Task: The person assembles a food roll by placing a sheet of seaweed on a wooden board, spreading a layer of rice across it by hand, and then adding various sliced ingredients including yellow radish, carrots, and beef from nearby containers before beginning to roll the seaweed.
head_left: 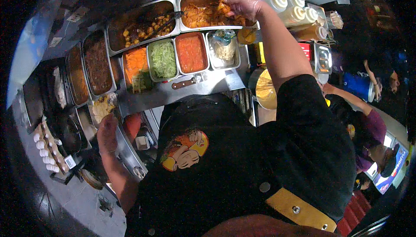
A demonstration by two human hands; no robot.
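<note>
My right hand, in a thin clear glove, reaches over the far steel pan of orange-sauced food and pinches a piece of that food above it. My left hand rests low at the left on the steel counter edge, next to a small tray of yellowish food; whether it grips anything is unclear. Between my arms my black shirt with a printed figure fills the lower middle.
Steel pans hold shredded green, red sauce, orange carrot shreds, brown meat and yellow chunks with tongs. A brown-handled knife lies on the ledge. White squeeze bottles stand right. Another person sits at the right.
</note>
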